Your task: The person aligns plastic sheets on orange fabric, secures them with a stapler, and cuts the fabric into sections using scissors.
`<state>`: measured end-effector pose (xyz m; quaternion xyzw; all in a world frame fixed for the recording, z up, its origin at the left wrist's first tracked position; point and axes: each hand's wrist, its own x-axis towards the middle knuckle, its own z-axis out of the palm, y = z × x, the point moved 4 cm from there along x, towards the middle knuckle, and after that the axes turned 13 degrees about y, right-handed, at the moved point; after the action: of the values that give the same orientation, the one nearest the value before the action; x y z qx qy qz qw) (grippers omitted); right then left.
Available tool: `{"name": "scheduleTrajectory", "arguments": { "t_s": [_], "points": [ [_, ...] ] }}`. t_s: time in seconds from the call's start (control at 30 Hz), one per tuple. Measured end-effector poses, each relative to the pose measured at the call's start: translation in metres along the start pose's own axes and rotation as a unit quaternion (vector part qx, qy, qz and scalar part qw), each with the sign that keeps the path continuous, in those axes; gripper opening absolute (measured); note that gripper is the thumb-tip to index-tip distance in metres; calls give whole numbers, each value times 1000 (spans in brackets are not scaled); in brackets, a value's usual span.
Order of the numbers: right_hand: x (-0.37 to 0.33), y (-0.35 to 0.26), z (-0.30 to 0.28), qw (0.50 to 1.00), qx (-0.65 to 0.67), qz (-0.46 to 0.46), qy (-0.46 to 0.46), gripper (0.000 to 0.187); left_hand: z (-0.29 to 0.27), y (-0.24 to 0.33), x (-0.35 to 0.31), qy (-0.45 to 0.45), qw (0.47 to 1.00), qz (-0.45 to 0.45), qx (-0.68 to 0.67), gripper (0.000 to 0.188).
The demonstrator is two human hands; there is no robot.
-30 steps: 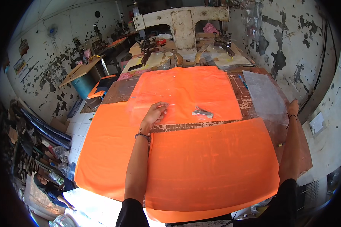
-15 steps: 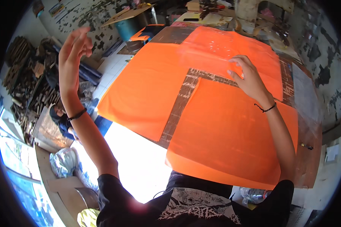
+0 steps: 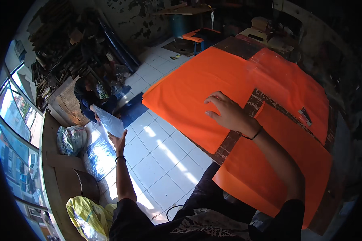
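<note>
My left hand [image 3: 118, 143] reaches out low on the left, its fingers at the lower end of a translucent plastic sheet [image 3: 111, 122]. A co-worker's hand [image 3: 95, 113] is at the sheet's other end. My right hand [image 3: 230, 114] hangs over the table with fingers apart and slightly bent, holding nothing. Beneath it lies a large orange sheet [image 3: 201, 84]. Another orange sheet [image 3: 277, 156] lies nearer me, under my right forearm. At the far right a glossy orange sheet [image 3: 285, 74] bears a small dark and pale tool [image 3: 305, 116], its kind unclear.
The co-worker [image 3: 86, 94] sits low beside a wooden board [image 3: 66, 100]. Stacked wood scraps [image 3: 64, 60] fill the far left corner. A stuffed plastic sack [image 3: 71, 139] and a yellow sack [image 3: 88, 219] stand along the left. White floor tiles [image 3: 161, 160] lie between them and the table.
My view has turned left. My left hand has come down from its raised position to the plastic sheet. My right hand has moved left over the orange sheets. A small tool now shows on the glossy sheet.
</note>
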<state>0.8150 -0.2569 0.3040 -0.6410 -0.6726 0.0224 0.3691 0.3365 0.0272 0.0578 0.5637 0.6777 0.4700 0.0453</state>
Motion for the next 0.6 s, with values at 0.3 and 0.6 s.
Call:
{"name": "scheduleTrajectory", "arguments": {
  "t_s": [0.3,0.6],
  "points": [
    [-12,26,1,1000,-25,13,-14,33,45,44,-24,50,995,81,35,54],
    [-17,50,-50,996,11,83,31,27,-67,157,41,73,975,84,-193,29]
  ]
}}
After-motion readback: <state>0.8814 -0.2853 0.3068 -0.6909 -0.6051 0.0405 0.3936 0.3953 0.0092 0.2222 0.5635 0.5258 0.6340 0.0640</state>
